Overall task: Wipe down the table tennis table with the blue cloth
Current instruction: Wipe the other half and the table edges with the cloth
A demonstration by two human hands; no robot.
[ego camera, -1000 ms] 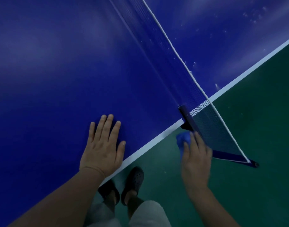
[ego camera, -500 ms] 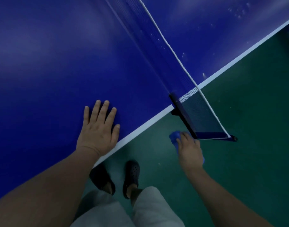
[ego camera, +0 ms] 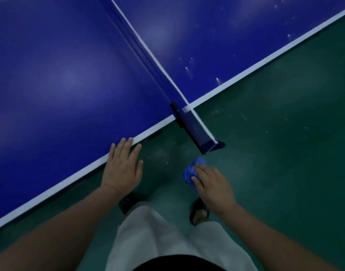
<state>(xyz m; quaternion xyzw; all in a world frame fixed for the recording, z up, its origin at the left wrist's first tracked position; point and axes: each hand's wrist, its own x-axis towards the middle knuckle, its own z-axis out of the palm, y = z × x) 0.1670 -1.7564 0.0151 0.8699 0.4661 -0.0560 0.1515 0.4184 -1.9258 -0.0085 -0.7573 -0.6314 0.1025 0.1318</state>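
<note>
Blur is smearing the net (ego camera: 148, 51) into pale streaks, so its mesh is hard to make out. The right hand (ego camera: 212, 184) is gripping the bunched blue cloth (ego camera: 190, 172) with curled fingers, covering most of it. Both are hovering off the table tennis table (ego camera: 70, 75), over the green floor (ego camera: 285, 133), near the outer end of the net post (ego camera: 191, 126). The left hand (ego camera: 122, 169) is lying flat, fingers straight and together, its fingertips reaching over the table's white edge line. Pale trousers (ego camera: 154, 241) are hiding most of the dark shoes (ego camera: 127, 202). Both forearms are running out of the lower frame.
</note>
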